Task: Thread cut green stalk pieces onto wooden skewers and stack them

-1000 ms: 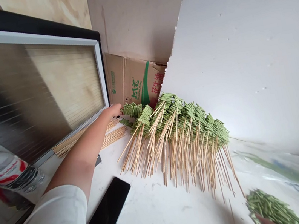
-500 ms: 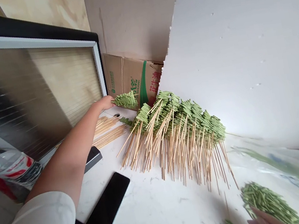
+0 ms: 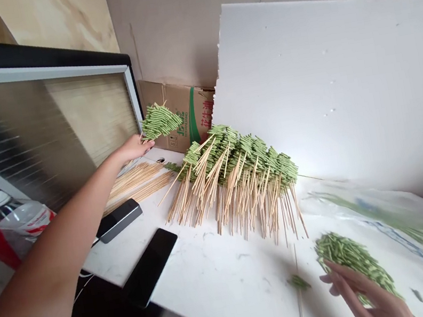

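Note:
My left hand (image 3: 134, 147) is closed around the stick ends of a bunch of skewers (image 3: 160, 121), held up in front of the cardboard box. Short green stalk pieces are threaded across those skewers. On my other side, my right hand (image 3: 363, 287) has its fingers stretched out and partly apart over a loose pile of cut green stalks (image 3: 346, 249). Nothing shows between its fingertips. To its left lies a single skewer (image 3: 294, 258) with a few green pieces on it. A large heap of loaded skewers (image 3: 238, 170) lies in the middle, bare sticks towards me.
Bare bamboo sticks (image 3: 136, 182) lie beneath my left forearm. A dark grey box (image 3: 120, 221), a black phone (image 3: 152, 266) and a plastic bottle (image 3: 22, 214) are nearer. Behind are a cardboard box (image 3: 197, 109) and white board (image 3: 325, 90). A clear plastic bag (image 3: 393, 225) lies right.
My left hand has lifted the loaded skewers and tipped them up. My right hand has come further into view over the green pile. The camera view has shifted.

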